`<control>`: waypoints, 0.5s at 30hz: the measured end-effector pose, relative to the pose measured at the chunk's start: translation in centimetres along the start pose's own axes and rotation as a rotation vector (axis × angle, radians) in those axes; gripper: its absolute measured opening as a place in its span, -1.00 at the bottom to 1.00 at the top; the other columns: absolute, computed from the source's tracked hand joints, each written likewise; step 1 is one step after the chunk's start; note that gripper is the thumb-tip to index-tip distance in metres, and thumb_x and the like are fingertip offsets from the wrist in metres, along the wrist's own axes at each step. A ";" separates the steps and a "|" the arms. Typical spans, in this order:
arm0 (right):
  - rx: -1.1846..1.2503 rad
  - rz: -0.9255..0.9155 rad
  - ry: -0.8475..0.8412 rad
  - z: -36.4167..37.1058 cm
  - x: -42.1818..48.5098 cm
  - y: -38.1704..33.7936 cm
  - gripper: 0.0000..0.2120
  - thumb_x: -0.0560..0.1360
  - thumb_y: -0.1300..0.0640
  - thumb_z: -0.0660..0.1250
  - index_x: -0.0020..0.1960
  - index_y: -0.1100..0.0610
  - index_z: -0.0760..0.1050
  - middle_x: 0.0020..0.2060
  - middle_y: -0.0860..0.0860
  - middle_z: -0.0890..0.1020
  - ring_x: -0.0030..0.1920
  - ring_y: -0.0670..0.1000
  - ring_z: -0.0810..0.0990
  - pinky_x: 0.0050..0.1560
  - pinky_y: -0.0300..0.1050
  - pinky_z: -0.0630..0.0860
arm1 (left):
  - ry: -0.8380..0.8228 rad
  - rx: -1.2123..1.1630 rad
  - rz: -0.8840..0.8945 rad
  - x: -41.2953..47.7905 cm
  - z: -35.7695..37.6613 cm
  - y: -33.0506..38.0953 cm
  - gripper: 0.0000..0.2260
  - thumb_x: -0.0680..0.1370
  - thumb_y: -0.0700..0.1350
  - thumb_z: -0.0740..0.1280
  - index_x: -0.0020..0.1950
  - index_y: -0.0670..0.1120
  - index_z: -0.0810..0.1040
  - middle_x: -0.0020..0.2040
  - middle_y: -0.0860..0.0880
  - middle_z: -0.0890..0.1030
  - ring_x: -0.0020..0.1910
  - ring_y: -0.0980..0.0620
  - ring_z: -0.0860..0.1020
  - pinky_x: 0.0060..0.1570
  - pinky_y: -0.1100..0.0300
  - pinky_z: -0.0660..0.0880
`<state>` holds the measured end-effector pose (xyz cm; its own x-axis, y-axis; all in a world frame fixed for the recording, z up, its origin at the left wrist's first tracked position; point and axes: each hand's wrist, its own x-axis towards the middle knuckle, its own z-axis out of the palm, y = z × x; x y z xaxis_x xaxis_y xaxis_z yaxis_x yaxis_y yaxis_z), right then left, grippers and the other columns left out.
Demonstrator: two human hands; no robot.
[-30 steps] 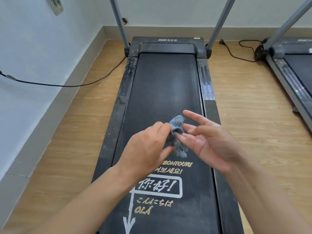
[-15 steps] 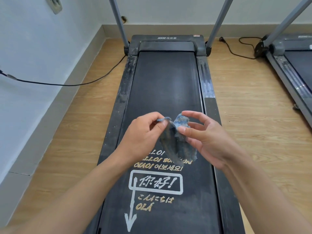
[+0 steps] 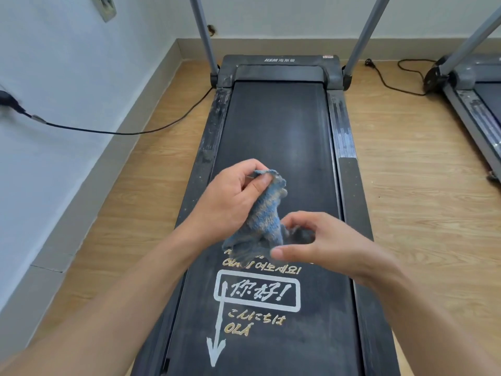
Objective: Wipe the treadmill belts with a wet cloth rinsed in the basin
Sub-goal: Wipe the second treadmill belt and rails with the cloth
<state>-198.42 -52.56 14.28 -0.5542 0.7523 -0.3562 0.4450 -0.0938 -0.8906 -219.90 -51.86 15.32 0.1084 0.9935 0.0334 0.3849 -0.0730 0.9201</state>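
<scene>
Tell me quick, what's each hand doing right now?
Left hand: closed, pinching the top edge of the blue cloth.
Right hand: closed, curled round the cloth's lower end.

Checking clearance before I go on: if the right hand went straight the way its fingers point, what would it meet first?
The cloth hanging from the left hand. The right hand points at its lower part with curled fingers. It may already touch it; depth is unclear.

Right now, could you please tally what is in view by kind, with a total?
Grey-framed treadmills with black belts: 2, centre and right edge
Blue terry cloth: 1
Bare hands: 2, left hand and right hand
Black power cables: 2, left and right
Total: 7
</scene>
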 end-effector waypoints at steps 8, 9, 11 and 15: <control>0.427 -0.156 0.105 1.1 0.4 -0.6 -0.73 0.43 0.14 0.60 -0.16 0.16 0.50 -0.16 0.11 0.71 -0.11 0.08 0.69 0.01 -0.07 0.62 | -0.034 0.098 -0.005 0.6 -0.3 -0.8 -0.87 0.71 -0.08 0.34 0.04 -0.05 0.66 -0.17 0.08 0.71 -0.26 0.16 0.62 -0.20 0.24 0.50; 0.434 -0.177 0.126 0.9 0.3 -0.7 -0.73 0.46 0.15 0.57 -0.17 0.15 0.47 -0.22 0.09 0.68 -0.16 0.02 0.65 -0.06 -0.17 0.58 | -0.021 0.105 -0.020 0.7 -0.4 -1.0 -0.87 0.71 -0.08 0.35 0.04 -0.05 0.67 -0.17 0.08 0.71 -0.26 0.16 0.62 -0.20 0.24 0.49; 0.463 -0.202 0.171 0.7 0.3 -0.8 -0.78 0.53 0.16 0.45 -0.16 0.15 0.42 -0.28 0.04 0.64 -0.25 -0.05 0.61 -0.18 -0.25 0.53 | 0.010 0.117 -0.044 0.9 -0.5 -1.7 -0.87 0.70 -0.06 0.36 0.04 -0.04 0.67 -0.15 0.04 0.72 -0.26 0.11 0.62 -0.19 0.14 0.51; 0.413 -0.231 0.260 0.3 0.1 -1.2 -0.77 0.61 0.09 0.35 -0.08 0.21 0.39 -0.25 0.09 0.65 -0.22 0.02 0.65 -0.18 -0.08 0.64 | 0.121 0.129 -0.138 1.0 0.2 -2.7 -0.80 0.64 0.15 0.39 0.02 0.04 0.63 -0.16 0.03 0.72 -0.22 0.04 0.64 -0.12 0.00 0.57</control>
<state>-199.17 -52.55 15.23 -0.3894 0.9153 -0.1032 -0.0100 -0.1162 -0.9932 -220.66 -50.71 12.78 -0.0616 0.9975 -0.0356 0.5034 0.0618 0.8618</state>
